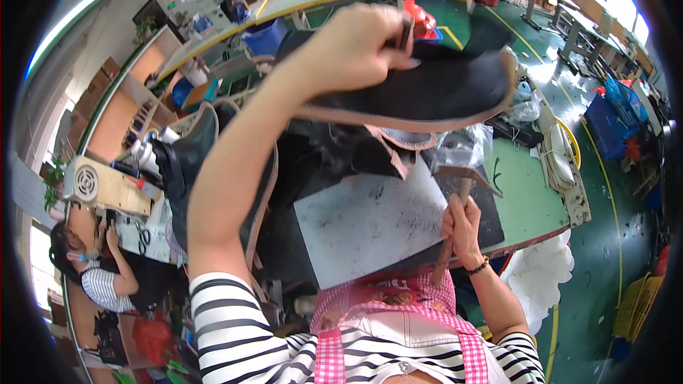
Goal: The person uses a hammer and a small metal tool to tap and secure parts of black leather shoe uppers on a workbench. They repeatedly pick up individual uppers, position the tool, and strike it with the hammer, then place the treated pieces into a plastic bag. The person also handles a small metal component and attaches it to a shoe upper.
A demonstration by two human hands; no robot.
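Above the far part of the desk [532,195]: black leather piece [441,92], pale lower edge, held up off the surface by the left hand [366,43]. Fingers curled in on it; exact contact point partly hidden. Right hand [464,231] wrapped around the wooden handle of a hammer [466,179], head up, over the near right area by the grey slab [370,222]. Slab lies on a dark mat [491,229]. Behind it, a heap of black leather [327,153], then a clear plastic bag [459,144]; beige folded bundle [557,163] on the right edge. Obstructions: held piece hides the desk's back strip, left forearm cuts across a second dark leather piece [203,153]. Left: sewing machine [110,188], black scissors [144,240], co-worker [110,284] seated with both hands up near the machine. Right, on the green floor [601,231]: white pile [542,277] close by, blue crate [610,124] and yellow basket [639,306] further out.
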